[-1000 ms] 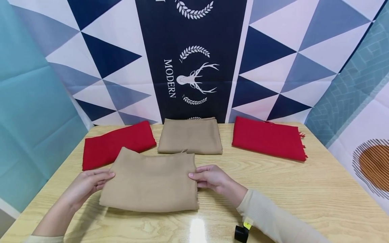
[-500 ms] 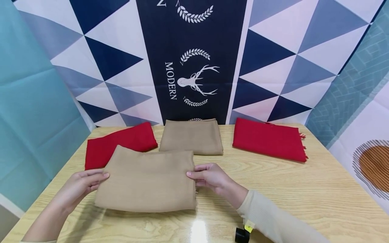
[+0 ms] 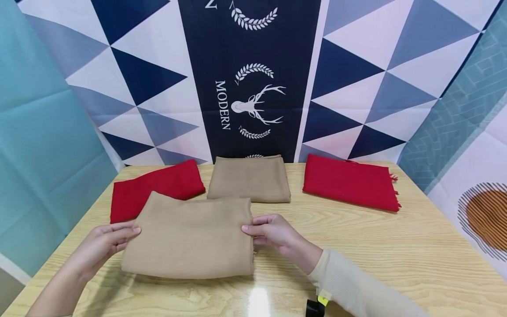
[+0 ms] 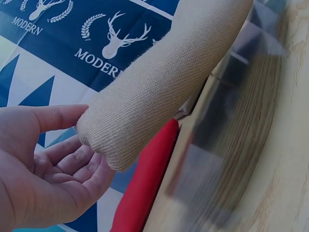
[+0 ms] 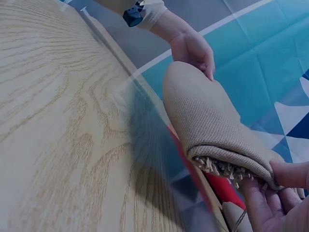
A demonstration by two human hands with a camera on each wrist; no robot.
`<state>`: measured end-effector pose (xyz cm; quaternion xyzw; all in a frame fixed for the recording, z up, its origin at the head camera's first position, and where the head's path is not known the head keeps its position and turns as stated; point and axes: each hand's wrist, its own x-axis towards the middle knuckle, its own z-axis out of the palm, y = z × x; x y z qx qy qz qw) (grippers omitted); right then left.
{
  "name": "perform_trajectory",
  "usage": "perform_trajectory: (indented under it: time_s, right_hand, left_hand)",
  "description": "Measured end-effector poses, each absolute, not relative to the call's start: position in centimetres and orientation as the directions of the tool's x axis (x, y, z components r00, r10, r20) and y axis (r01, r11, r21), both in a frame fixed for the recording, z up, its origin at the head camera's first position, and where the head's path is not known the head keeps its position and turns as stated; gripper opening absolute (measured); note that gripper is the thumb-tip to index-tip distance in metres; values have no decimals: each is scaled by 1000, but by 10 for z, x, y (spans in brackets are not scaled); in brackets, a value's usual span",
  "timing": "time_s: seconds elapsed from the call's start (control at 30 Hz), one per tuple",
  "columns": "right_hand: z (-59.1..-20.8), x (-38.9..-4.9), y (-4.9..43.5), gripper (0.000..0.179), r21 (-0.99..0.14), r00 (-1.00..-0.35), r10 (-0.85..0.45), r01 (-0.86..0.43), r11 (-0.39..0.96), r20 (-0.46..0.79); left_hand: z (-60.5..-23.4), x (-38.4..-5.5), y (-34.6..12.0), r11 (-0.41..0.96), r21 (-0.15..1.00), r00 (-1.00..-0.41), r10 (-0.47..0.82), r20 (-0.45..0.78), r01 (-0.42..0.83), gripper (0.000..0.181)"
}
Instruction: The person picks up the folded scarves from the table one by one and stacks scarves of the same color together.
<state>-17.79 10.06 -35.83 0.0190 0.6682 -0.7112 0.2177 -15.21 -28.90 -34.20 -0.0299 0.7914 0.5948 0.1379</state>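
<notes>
A folded beige scarf hangs raised above the front of the table, stretched between both hands. My left hand pinches its left edge, thumb on the near face and fingers behind. On the opposite edge my right hand holds the cloth the same way. The right wrist view shows the folded layers and short fringe at that end, beside the right thumb. In the left wrist view the scarf's rounded folded end sits between thumb and fingers. The lower left part of a red folded scarf is hidden behind it.
Another folded beige scarf lies at the back middle of the wooden table. A red fringed scarf lies at the back right. Patterned cloth hangs behind the table's far edge.
Both hands and the held beige scarf have shifted slightly left. The camera view has tilted a little. The grip looks the same, and the scarves on the table stay put.
</notes>
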Motion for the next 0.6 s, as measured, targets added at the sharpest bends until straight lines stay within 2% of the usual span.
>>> perform_trajectory:
  time_s: [0.07, 0.3, 0.5, 0.6]
  right_hand:
    - [-360, -179, 98, 24, -943, -907, -280, 333, -16, -316]
    - [-363, -182, 100, 9, -938, -907, -274, 344, -39, -321]
    - [-368, -187, 97, 26, -933, -904, -264, 359, -35, -337]
    - [-372, -188, 97, 28, -931, -900, -267, 364, -24, -345]
  left_hand:
    - [-343, -152, -290, 280, 936, -961, 111, -252, -213, 24]
    - [-346, -157, -288, 271, 938, -960, 117, -254, -216, 23]
    - [-352, -158, -288, 262, 931, -950, 113, -290, -253, 21]
    - [-358, -160, -287, 255, 929, -944, 119, -307, -269, 19]
